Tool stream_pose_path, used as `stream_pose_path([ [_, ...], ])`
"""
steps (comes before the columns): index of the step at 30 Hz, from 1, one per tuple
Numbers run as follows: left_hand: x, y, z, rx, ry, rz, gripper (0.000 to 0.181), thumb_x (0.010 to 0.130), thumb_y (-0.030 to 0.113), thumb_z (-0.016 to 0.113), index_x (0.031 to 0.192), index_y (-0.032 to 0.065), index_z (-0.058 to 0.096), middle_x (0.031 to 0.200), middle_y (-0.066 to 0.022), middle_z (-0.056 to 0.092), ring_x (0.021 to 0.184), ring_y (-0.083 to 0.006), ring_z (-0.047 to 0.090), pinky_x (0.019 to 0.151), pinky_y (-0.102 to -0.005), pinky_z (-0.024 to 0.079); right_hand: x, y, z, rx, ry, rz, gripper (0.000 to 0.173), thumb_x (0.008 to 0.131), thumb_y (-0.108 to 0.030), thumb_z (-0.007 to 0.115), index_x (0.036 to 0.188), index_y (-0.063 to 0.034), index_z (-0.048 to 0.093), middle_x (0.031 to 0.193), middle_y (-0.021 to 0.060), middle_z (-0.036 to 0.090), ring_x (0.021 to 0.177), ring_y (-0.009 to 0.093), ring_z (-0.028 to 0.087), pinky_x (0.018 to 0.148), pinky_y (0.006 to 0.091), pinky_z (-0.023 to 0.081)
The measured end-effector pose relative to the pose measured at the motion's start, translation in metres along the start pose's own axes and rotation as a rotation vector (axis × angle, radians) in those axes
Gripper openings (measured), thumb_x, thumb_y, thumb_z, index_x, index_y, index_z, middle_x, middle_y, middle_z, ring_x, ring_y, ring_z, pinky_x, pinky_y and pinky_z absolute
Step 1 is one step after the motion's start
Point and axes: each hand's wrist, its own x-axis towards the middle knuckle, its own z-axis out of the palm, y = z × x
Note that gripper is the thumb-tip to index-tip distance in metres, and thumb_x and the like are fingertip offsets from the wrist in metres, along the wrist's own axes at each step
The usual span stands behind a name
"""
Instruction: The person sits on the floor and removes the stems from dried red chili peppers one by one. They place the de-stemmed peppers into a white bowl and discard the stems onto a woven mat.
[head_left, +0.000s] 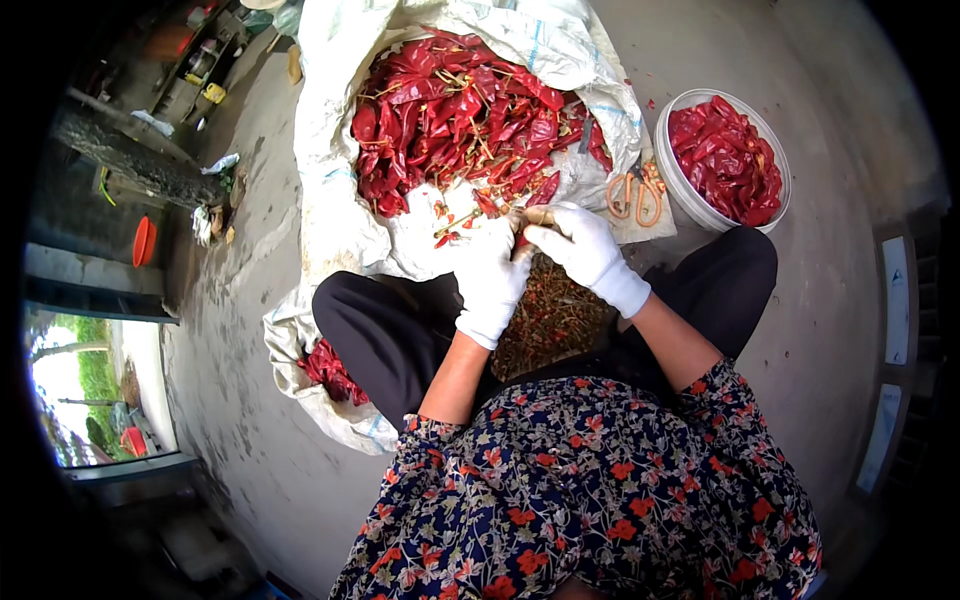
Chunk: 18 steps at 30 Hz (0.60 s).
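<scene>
My left hand (491, 274), in a white glove with discoloured fingertips, grips a dried red chili pepper (523, 239), mostly hidden by the fingers. My right hand (585, 244), gloved the same way, pinches at the same pepper from the other side, so the fingertips of both hands nearly meet. Just beyond them, a heap of dried red chilies (457, 112) with pale stems lies in an opened white woven sack (330, 142). Loose stems and chili scraps (448, 229) are scattered on the sack's near part. Below my hands, between my legs, is a mass of stems and bits (555, 315).
Orange-handled scissors (636, 199) rest on the sheet's right side. A white bucket (664, 161) full of red chili pieces (724, 161) stands right of them. Another woven sack (289, 337) holding chilies sits by my left leg. A wooden log (135, 157) lies at far left on the concrete floor.
</scene>
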Motion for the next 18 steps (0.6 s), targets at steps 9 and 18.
stream_pose_path([
  [9, -0.009, 0.005, 0.008, -0.936, -0.272, -0.509, 0.027, 0.09, 0.009, 0.072, 0.117, 0.0019, 0.073, 0.08, 0.0039, 0.064, 0.065, -0.0046, 0.054, 0.061, -0.0215, 0.044, 0.028, 0.026, -0.065, 1.467, 0.529, 0.652, 0.018, 0.109, -0.02, 0.057, 0.106, -0.0072, 0.069, 0.091, 0.0057, 0.074, 0.067, 0.008, 0.066, 0.048, 0.0249, 0.053],
  [18, 0.026, -0.056, -0.006, -0.455, -0.318, -0.599, 0.037, 0.09, 0.018, 0.072, 0.123, 0.0036, 0.065, 0.089, -0.005, 0.069, 0.079, -0.0169, 0.063, 0.074, -0.0308, 0.055, -0.003, 0.008, -0.065, -0.688, -0.436, 0.017, 0.027, 0.095, -0.033, 0.067, 0.112, -0.0126, 0.074, 0.115, 0.0159, 0.073, 0.106, 0.037, 0.071, 0.092, 0.0489, 0.056],
])
